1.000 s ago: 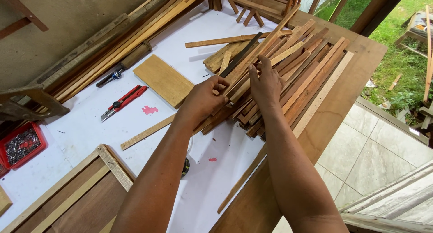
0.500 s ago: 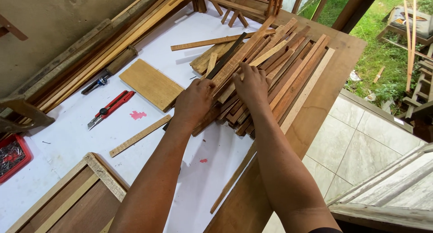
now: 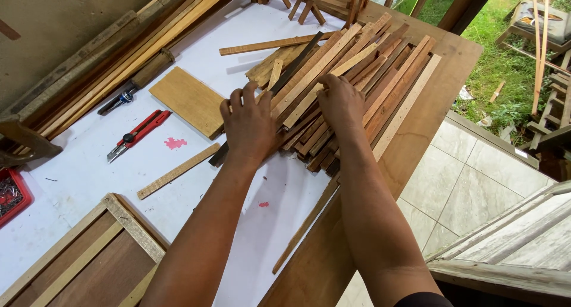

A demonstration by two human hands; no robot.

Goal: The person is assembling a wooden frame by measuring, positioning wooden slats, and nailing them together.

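Two bare hands rest on a heap of thin wooden slats (image 3: 357, 81) that lies across the white tabletop (image 3: 83, 170) and the brown board (image 3: 428, 105) at its 3 o'clock edge. Left hand (image 3: 250, 126): palm down, fingers spread and curled over the heap's 9 o'clock side, pressing on the slats rather than closed around any one of them. Right hand (image 3: 340, 105): palm down near the heap's middle, fingers bent over several slats; whether it grips a single slat cannot be told. Slats run mostly from 7 o'clock toward 1 o'clock, overlapping, pale and dark ones mixed. A flat wooden panel (image 3: 189, 101) lies just beside the left hand at its 9 o'clock. A red utility knife (image 3: 138, 134) lies farther out at 9 o'clock, with a dark-handled tool (image 3: 119, 100) at its 12 o'clock. One loose strip (image 3: 178, 171) lies at 7 o'clock of the left hand, apart from the heap. A wooden frame (image 3: 89, 253) fills the 7 o'clock corner of the view. Long battens (image 3: 119, 39) lean along the wall at 11 o'clock.
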